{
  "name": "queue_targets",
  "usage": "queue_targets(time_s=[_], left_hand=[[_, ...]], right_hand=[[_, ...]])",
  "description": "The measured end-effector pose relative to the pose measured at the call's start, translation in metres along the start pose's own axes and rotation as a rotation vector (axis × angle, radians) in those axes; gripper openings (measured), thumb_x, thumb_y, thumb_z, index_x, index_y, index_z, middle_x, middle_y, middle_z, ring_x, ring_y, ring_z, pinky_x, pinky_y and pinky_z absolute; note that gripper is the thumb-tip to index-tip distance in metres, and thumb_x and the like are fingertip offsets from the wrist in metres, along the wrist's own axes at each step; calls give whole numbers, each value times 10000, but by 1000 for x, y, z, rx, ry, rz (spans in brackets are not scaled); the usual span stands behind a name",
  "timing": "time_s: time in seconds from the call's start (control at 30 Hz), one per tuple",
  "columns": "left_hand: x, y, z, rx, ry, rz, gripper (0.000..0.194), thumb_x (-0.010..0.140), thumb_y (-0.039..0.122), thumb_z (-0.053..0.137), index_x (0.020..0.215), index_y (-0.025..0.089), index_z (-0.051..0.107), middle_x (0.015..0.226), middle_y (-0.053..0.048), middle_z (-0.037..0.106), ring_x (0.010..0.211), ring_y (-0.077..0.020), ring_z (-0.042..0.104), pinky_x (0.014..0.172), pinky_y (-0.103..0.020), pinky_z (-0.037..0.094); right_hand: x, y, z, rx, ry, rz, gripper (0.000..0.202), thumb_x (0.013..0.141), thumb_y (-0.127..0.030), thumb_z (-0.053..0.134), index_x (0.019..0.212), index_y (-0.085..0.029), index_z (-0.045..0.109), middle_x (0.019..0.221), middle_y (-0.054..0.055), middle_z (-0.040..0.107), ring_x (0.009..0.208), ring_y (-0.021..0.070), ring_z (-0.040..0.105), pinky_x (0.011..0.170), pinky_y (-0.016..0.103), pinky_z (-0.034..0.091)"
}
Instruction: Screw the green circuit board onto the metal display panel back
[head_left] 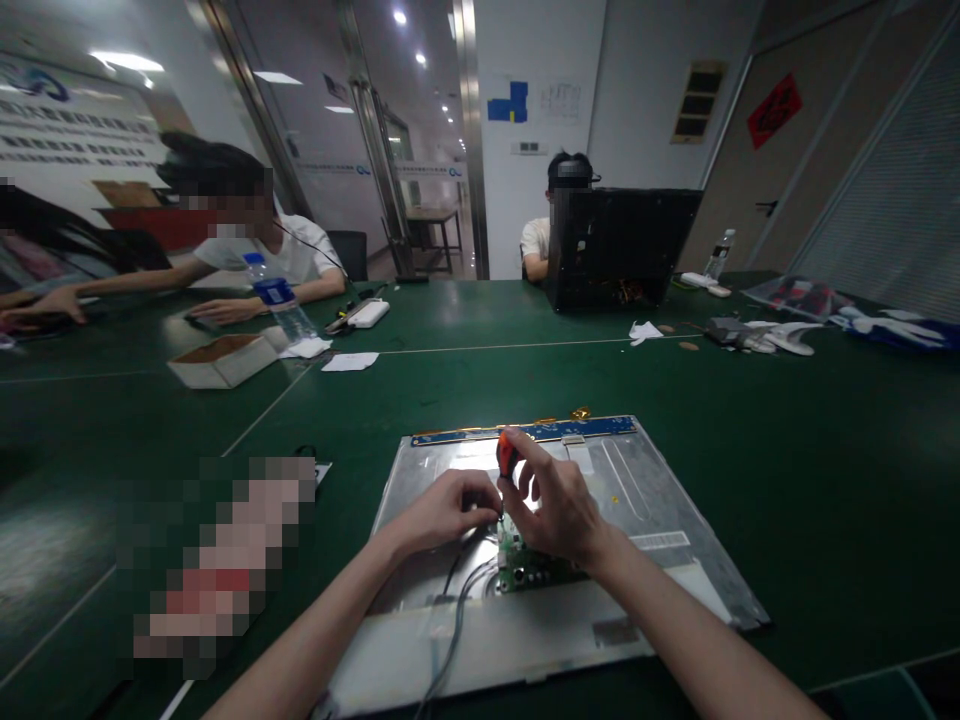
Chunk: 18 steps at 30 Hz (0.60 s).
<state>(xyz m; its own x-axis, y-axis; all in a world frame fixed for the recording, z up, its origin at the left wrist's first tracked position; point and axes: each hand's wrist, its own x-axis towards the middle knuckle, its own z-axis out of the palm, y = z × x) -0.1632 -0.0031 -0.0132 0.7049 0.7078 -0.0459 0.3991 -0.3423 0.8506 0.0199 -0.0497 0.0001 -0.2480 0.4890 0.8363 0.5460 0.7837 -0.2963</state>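
Observation:
A flat metal display panel (652,480) lies on the green table, with a blue strip board (607,428) along its far edge. On it sits a green circuit board (513,562), partly under my right hand (559,500). That hand is closed on an upright screwdriver with a red and black handle (507,455); its tip meets the board's upper left area. My left hand (454,508) is pinched beside the screwdriver's shaft, and what its fingertips hold is too small to make out. Dark cables (459,625) run from the board toward the near edge.
A blurred-out object (232,550) lies left of the panel. Farther back are an open box (223,362), a bottle (279,300), papers (349,361), a black casing (619,245) and gloves (772,336). Other people sit across the table and at the left.

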Motion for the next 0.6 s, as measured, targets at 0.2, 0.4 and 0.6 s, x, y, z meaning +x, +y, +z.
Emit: queue_targets(time_s=[0.2, 0.4, 0.6], left_hand=[[-1, 4, -2, 4, -5, 12, 100, 761, 242, 637, 709, 157, 650, 704, 8, 606, 681, -141, 528, 663, -260, 415], [-1, 1, -1, 7, -4, 19, 76, 768, 226, 623, 765, 155, 649, 722, 3, 610, 688, -143, 528, 667, -260, 414], [0, -2, 0, 12, -7, 9, 112, 771, 254, 633, 793, 146, 651, 737, -7, 612, 695, -151, 531, 657, -260, 411]], right_hand=[[0, 2, 0, -25, -7, -20, 548, 920, -224, 483, 1410, -207, 238, 867, 29, 637, 481, 97, 495, 407, 241, 402], [0, 0, -1, -11, -31, 1, 582, 899, -210, 473, 1423, -207, 219, 857, 27, 634, 516, 110, 537, 419, 244, 413], [0, -1, 0, -13, -13, 22, 603, 881, -171, 472, 1427, -204, 218, 813, 12, 637, 490, 110, 523, 424, 252, 417]])
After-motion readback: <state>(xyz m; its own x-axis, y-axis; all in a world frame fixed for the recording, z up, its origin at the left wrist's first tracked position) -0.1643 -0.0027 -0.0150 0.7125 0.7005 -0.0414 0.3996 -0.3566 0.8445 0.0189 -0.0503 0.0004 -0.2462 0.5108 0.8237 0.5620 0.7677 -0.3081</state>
